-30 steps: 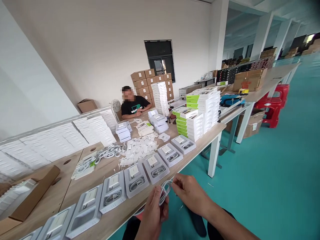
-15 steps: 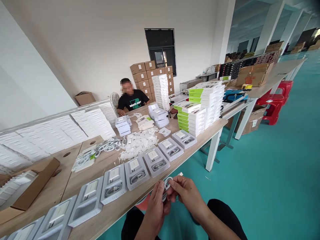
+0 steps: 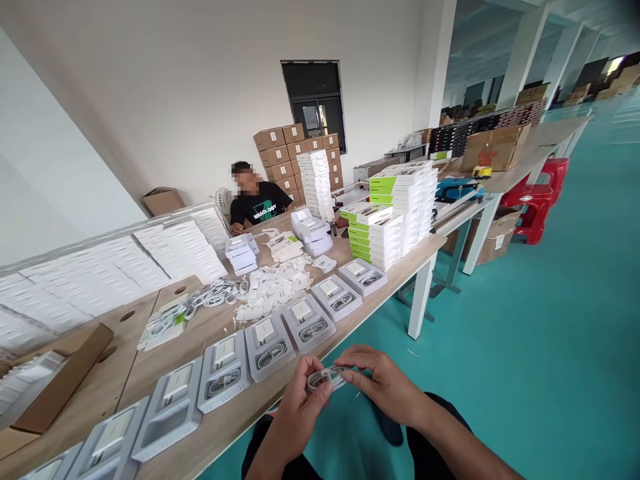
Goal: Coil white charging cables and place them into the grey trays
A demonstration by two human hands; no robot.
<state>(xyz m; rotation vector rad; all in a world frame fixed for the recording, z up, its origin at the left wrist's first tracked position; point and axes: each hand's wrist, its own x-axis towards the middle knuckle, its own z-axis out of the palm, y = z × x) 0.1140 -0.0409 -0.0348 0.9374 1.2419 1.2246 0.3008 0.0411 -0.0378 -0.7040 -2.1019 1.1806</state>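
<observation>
A person's left hand (image 3: 300, 400) and right hand (image 3: 385, 387) were both pinched on a small coiled white cable (image 3: 324, 378), held in the air over the lap, just off the near edge of the tabletop (image 3: 220, 433). The left hand's fingers were clamped on one end of the coil, the right hand's on the other.

A row of grey packing trays (image 3: 265, 343) ran along that edge, most already carrying a charger and a coiled cable; one tray (image 3: 167, 410) toward the left showed an empty cable pocket. Loose cables (image 3: 215, 293) and a heap of white paper tags (image 3: 273, 287) lay farther in, with stacked green-and-white boxes (image 3: 375, 237) beyond. A seated co-worker (image 3: 255, 200) worked at the far end.

The coil looked loose and, with nothing beneath it, a slack pinch could have let it spring open or drop to the teal floor (image 3: 525, 347). The trays sat so close to the edge that a careless sleeve could have nudged one off.

Room for moving lay mainly to the right, over open floor; the strip of bare wood in front of the trays was narrow.
</observation>
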